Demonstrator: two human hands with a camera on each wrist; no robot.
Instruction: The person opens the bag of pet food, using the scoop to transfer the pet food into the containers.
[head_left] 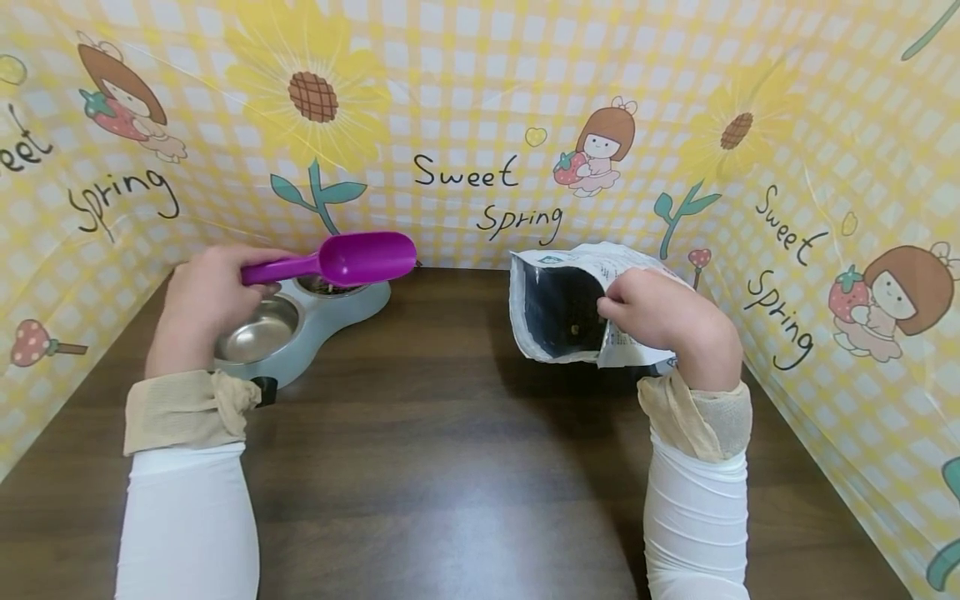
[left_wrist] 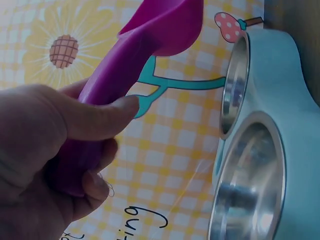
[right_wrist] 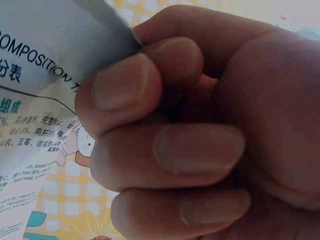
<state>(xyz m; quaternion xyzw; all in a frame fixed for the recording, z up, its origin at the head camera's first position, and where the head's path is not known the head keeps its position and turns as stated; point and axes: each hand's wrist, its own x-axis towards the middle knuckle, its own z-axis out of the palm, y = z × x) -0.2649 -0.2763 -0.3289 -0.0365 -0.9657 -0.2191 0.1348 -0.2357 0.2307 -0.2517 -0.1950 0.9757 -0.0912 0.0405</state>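
Note:
A purple scoop (head_left: pixel 367 258) is gripped by its handle in my left hand (head_left: pixel 202 292), its bowl pointing right with nothing visible inside. It is held above a pale blue double pet bowl (head_left: pixel 322 325). The near metal bowl (head_left: pixel 261 332) shows bare steel; the far one (head_left: pixel 330 287), partly covered by the scoop, has dark bits in it. On the right, my right hand (head_left: pixel 667 317) pinches the mouth edge of a white pet food bag (head_left: pixel 637 350). The bag lies tilted, its opening facing me, and a small pale piece shows in the dark interior.
A brown wood-grain table (head_left: pixel 420 467) lies under everything. Yellow checked sheeting (head_left: pixel 465 100) with printed flowers and figures stands as a wall at the back and both sides, close behind the bowls and the bag.

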